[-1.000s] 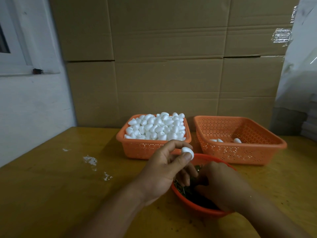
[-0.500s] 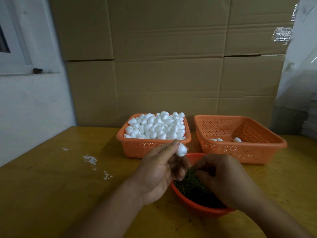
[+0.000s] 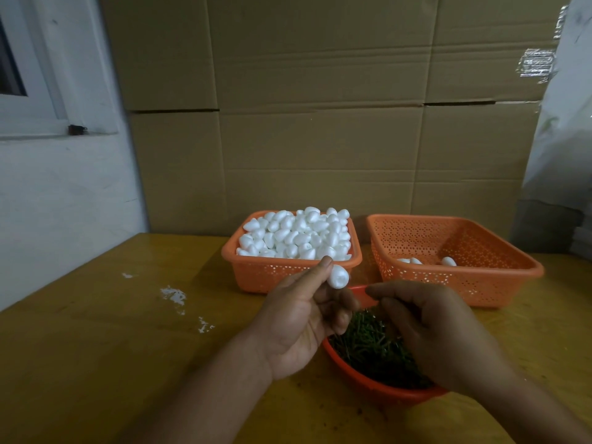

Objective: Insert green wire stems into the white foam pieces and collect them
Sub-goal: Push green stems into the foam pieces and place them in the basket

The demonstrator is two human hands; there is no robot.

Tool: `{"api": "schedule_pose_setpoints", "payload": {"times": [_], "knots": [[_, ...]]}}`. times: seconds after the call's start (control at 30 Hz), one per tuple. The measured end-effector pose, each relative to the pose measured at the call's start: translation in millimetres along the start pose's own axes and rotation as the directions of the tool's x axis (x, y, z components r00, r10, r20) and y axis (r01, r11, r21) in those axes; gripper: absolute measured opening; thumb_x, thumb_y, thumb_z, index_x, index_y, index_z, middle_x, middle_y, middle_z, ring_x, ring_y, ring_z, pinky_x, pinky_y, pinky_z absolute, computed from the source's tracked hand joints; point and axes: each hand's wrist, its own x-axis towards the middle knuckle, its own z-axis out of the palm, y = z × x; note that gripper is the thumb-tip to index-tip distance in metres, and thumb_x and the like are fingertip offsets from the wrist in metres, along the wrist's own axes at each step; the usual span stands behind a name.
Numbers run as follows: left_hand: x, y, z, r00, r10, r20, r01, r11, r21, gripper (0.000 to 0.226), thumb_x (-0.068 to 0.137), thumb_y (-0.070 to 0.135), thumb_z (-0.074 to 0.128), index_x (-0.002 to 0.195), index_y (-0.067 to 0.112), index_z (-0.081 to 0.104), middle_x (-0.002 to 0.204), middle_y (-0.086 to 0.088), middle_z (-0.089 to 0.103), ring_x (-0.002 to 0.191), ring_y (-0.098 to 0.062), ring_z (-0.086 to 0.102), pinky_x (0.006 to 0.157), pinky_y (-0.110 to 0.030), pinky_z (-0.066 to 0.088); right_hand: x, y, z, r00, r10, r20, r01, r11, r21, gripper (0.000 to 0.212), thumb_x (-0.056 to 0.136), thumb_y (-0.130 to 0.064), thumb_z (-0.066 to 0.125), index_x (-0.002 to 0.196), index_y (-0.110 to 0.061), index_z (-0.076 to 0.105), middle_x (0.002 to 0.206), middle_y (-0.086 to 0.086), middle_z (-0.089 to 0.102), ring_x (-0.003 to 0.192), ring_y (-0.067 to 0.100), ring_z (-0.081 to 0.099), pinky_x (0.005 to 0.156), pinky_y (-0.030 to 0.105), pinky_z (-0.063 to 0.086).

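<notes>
The right hand [image 3: 439, 334] is hiding part of the red bowl [image 3: 368, 379] of green stems [image 3: 368, 344]; whether its curled fingers are pinching one cannot be told. The left hand [image 3: 301, 318] is still pinching a foam piece [image 3: 339, 276], now at 12 o'clock of the bowl, after rising slightly.

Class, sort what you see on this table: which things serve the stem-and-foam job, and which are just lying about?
Job:
- foam piece pinched by left hand
- right hand
- full basket of foam pieces
- red bowl of green stems
- collecting basket

Lying about:
- white crumbs
- cardboard boxes
</notes>
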Motion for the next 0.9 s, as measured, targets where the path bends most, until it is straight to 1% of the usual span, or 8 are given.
{"api": "schedule_pose_setpoints", "payload": {"times": [0.13,0.23,0.37,0.43,0.5,0.6,0.7,0.9], "knots": [[0,0,0,1.000,-0.018,0.000,0.018,0.999,-0.031,0.028,0.090,0.039,0.064,0.078,0.015,0.070,0.071,-0.013,0.066,0.055,-0.017,0.058,0.050,-0.024,0.048,-1,-2,-2,0.999,-0.047,-0.023,0.050,0.987,0.153,0.027,0.100,-0.018,0.052,0.097,-0.044,0.058,0.074,-0.010,0.073,0.057,0.009,0.066,0.050,0.021,0.047],[0,1,-1,0.999,-0.031,0.012,0.032,0.999,-0.039,0.027,0.089,0.040,0.066,0.077,0.017,0.072,0.071,-0.012,0.066,0.055,-0.016,0.059,0.050,-0.023,0.048,-3,-6,1,0.994,-0.060,-0.095,0.086,0.951,0.296,0.016,0.097,-0.027,0.052,0.092,-0.042,0.053,0.086,-0.005,0.076,0.072,0.013,0.072,0.058,0.034,0.055],[-1,1,0,0.999,-0.046,0.017,0.047,0.998,-0.049,0.025,0.086,0.041,0.069,0.078,0.017,0.074,0.071,-0.010,0.067,0.060,-0.015,0.062,0.051,-0.022,0.049,-4,-15,5,0.967,-0.097,-0.237,0.188,0.897,0.400,0.007,0.086,-0.031,0.061,0.089,-0.028,0.066,0.094,-0.007,0.073,0.087,0.013,0.070,0.071,0.028,0.055],[-1,1,0,0.998,-0.051,0.021,0.052,0.998,-0.047,0.025,0.088,0.040,0.068,0.083,0.017,0.075,0.073,-0.009,0.068,0.062,-0.015,0.063,0.051,-0.022,0.050,-4,-19,6,0.953,-0.096,-0.289,0.220,0.872,0.437,0.010,0.080,-0.027,0.068,0.085,-0.019,0.072,0.082,0.003,0.070,0.077,0.016,0.066,0.067,0.028,0.053],[-2,0,1,0.998,-0.058,0.025,0.059,0.998,-0.035,0.026,0.089,0.041,0.066,0.085,0.016,0.075,0.073,-0.009,0.069,0.062,-0.014,0.063,0.051,-0.022,0.050,-5,-22,7,0.947,-0.053,-0.316,0.217,0.833,0.509,0.012,0.075,-0.024,0.072,0.081,-0.014,0.074,0.073,0.006,0.071,0.064,0.013,0.065,0.060,0.018,0.052],[-3,-1,3,0.997,-0.072,0.025,0.073,0.997,-0.040,0.028,0.088,0.041,0.066,0.085,0.014,0.074,0.072,-0.010,0.069,0.060,-0.015,0.063,0.049,-0.022,0.049,-6,-24,10,0.957,0.008,-0.289,0.177,0.774,0.608,0.006,0.073,-0.010,0.075,0.079,-0.010,0.075,0.069,0.005,0.074,0.059,0.007,0.068,0.058,0.014,0.052],[-3,-1,3,0.997,-0.072,0.035,0.073,0.996,-0.042,0.028,0.088,0.040,0.066,0.080,0.015,0.075,0.070,-0.009,0.068,0.059,-0.014,0.063,0.049,-0.021,0.049,-7,-23,14,0.965,0.035,-0.259,0.139,0.772,0.621,0.014,0.075,0.004,0.076,0.078,-0.009,0.076,0.071,0.006,0.076,0.064,0.014,0.073,0.060,0.017,0.056],[-3,-2,4,0.997,-0.062,0.046,0.064,0.998,-0.027,0.029,0.086,0.042,0.066,0.074,0.018,0.076,0.067,-0.007,0.066,0.058,-0.011,0.062,0.047,-0.019,0.047,-6,-23,16,0.963,0.028,-0.267,0.129,0.825,0.551,0.018,0.077,0.005,0.077,0.078,-0.013,0.077,0.074,-0.001,0.077,0.069,0.013,0.074,0.065,0.018,0.057]]}}
